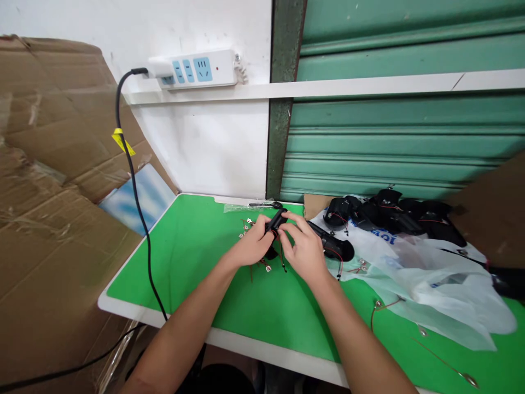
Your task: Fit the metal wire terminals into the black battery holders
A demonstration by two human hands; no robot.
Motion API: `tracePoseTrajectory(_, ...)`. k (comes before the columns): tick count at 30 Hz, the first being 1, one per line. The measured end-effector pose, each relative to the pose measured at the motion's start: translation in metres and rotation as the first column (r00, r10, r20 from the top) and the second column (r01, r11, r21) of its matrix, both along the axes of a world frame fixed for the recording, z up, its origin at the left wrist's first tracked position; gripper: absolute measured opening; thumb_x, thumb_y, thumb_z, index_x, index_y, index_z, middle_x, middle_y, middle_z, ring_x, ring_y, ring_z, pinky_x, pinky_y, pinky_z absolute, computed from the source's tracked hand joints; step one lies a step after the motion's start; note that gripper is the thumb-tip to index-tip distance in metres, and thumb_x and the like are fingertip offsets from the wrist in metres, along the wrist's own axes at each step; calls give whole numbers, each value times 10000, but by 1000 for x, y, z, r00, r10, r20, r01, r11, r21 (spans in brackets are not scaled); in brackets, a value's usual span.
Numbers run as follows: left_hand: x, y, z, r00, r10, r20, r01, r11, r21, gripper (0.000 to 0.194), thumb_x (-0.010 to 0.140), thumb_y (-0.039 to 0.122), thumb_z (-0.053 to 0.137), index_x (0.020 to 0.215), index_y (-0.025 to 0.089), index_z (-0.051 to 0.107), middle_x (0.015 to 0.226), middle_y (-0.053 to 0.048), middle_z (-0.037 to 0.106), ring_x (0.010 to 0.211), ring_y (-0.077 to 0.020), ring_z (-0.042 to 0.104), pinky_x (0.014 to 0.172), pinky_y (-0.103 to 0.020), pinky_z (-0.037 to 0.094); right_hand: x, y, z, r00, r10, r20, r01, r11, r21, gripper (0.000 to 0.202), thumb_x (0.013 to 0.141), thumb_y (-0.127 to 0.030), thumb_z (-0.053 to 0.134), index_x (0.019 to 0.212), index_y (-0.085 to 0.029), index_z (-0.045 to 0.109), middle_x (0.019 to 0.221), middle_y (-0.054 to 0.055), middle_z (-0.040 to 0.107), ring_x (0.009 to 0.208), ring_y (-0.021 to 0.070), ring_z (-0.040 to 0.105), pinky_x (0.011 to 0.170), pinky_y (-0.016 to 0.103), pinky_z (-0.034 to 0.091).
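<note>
Head view: the left hand (251,244) clamps its fingers on the black part (276,220); the right hand's (305,249) touch its right side, pinch unclear. Likely light, stiff; hold its body, sparing the fragile wire (281,257).

Both bare forearms are stretched forward from the near edge, the left forearm (192,317) being slanted toward the far right and the right forearm (353,323) toward the far left, so that the hands are brought close together near the middle. The left hand (248,245) is held with its back turned up and its fingers curled in a grip, its wrist (231,264) kept nearly in line with the arm. The right hand (305,249) is angled inward, its forefinger (296,219) extended leftward above a bent thumb (286,244).
</note>
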State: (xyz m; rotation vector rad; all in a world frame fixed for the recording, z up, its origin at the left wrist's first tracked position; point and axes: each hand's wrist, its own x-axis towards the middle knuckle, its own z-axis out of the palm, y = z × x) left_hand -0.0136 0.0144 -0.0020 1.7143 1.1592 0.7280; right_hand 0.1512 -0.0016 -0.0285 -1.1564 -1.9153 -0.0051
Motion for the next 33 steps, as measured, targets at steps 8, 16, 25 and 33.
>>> tracePoseTrajectory(8, 1, -1, 0, 1000, 9, 25, -8, 1000, -29, 35, 986, 204, 382, 998, 221, 410, 892, 16, 487, 802, -158, 481, 744, -294, 419, 0, 0, 2, 999, 15, -37, -15, 1000, -15, 159, 964, -180, 530, 948, -219, 684, 1260, 116, 697, 1171, 255, 685, 968, 395, 582)
tracePoseTrajectory(16, 3, -1, -2, 999, 26, 37, -24, 999, -39, 39, 975, 248, 401, 1004, 222, 406, 932, -5, 515, 859, -174, 499, 787, -308, 432, -4, -1, -3, 999, -23, 33, 22, 999, 31, 182, 983, -166, 494, 967, -212, 669, 1267, 133, 686, 1219, 264, 660, 976, 407, 587)
tracePoseTrajectory(25, 12, -7, -7, 998, 60, 34, -62, 996, 63, 81, 941, 213, 415, 1016, 227, 389, 1050, -69, 562, 1009, -215, 554, 946, -363, 442, -9, -5, -3, 983, -116, 139, 110, 993, 50, 200, 977, -145, 486, 937, -212, 670, 1185, 116, 704, 1111, 260, 684, 896, 386, 584)
tracePoseTrajectory(33, 16, -6, -10, 994, 49, 95, -58, 993, 98, 72, 977, 211, 361, 1043, 216, 390, 1077, -77, 560, 1031, -208, 548, 987, -379, 444, -4, -2, 0, 998, -50, 35, 47, 994, 94, 218, 981, -150, 481, 945, -221, 684, 1067, 106, 709, 1051, 249, 667, 926, 398, 564)
